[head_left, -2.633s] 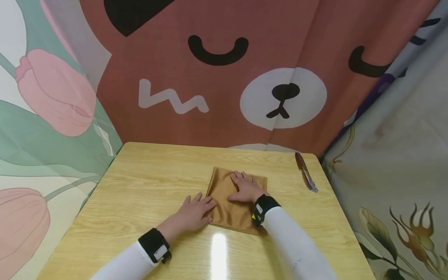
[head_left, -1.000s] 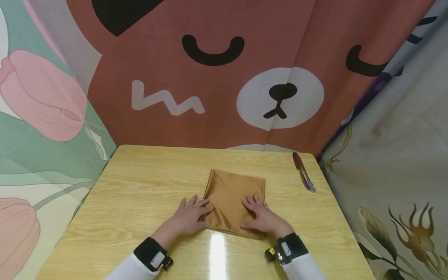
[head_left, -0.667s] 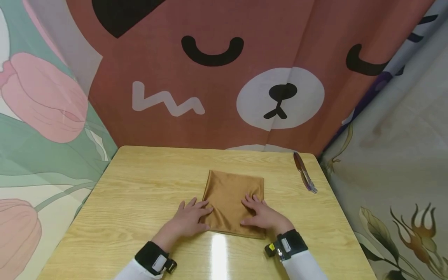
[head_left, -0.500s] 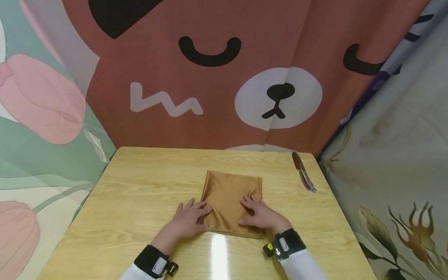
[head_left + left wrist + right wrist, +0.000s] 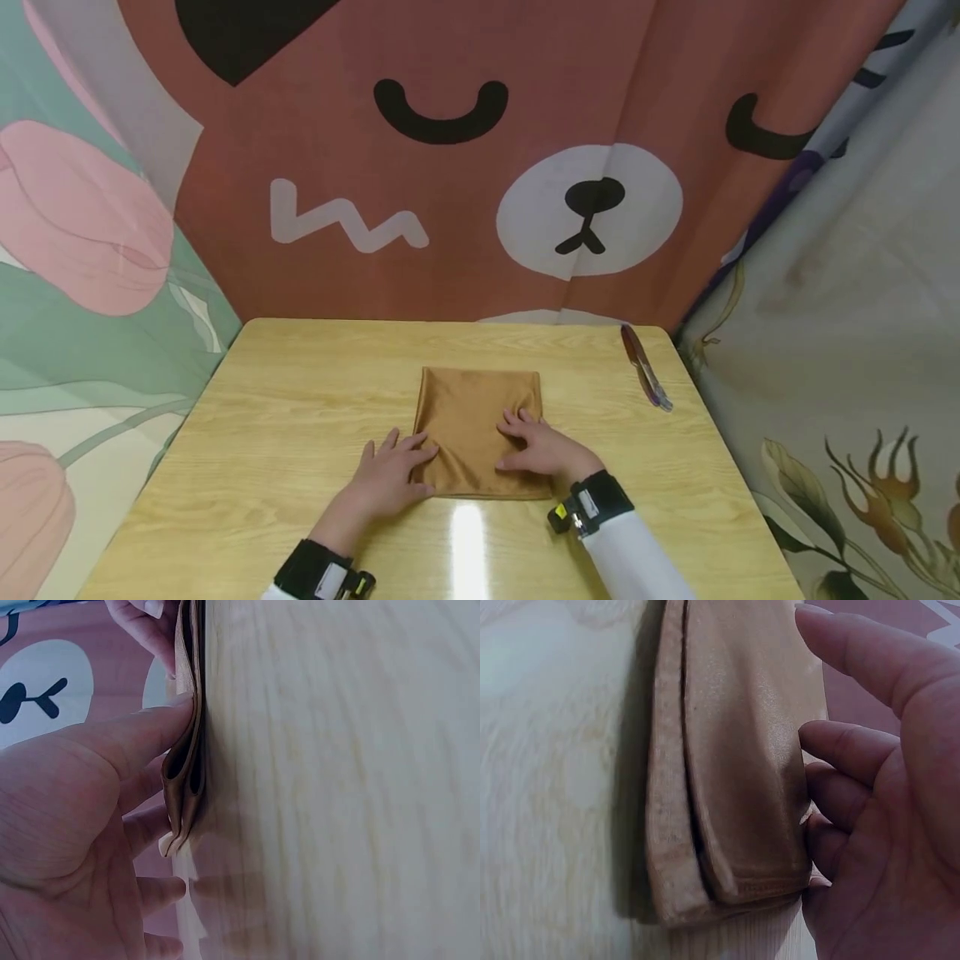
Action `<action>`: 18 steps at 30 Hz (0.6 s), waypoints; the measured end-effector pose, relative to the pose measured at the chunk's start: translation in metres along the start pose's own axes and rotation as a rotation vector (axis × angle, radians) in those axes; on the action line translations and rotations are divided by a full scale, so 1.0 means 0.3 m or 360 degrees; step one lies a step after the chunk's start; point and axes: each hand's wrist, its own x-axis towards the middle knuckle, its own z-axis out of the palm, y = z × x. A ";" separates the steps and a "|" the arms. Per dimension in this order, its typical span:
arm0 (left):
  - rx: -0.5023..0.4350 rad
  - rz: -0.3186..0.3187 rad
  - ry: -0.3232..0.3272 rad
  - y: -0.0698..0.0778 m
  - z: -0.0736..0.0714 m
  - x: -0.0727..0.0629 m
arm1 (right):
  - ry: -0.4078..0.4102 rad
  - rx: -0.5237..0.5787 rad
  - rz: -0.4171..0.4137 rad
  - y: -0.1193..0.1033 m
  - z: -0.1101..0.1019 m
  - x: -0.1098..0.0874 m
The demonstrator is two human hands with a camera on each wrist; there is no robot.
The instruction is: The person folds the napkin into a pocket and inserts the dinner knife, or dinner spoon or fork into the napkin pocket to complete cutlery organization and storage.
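L hand point(image 5: 386, 479) out left, palm dn, fingers point(image 5: 159, 892) spread, aimed far-right | and R hand point(image 5: 551, 452) over right, palm dn, fingers loosely bent, aimed far-left | both thumbs point(image 5: 150, 735) nr side, wrists point(image 5: 337, 517) well apart

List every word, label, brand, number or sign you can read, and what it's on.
No text can be read.
White patch on left wristband: too small to read.
White tag on right wristband: too small to read.
Yellow mark beside it: too small too.
Folded brown cloth: no lettering visible.
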 end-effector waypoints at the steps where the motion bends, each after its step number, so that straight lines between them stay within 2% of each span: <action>1: 0.0001 -0.0008 0.0006 -0.002 0.001 0.000 | 0.0002 -0.0006 -0.0005 0.001 0.001 0.004; 10: -0.0036 -0.0026 0.0019 0.005 0.011 -0.001 | -0.0003 -0.0003 0.0042 0.013 0.004 0.016; 18: -0.0085 -0.0052 0.0034 0.010 0.018 -0.003 | -0.0019 -0.0005 0.0025 0.011 0.003 0.019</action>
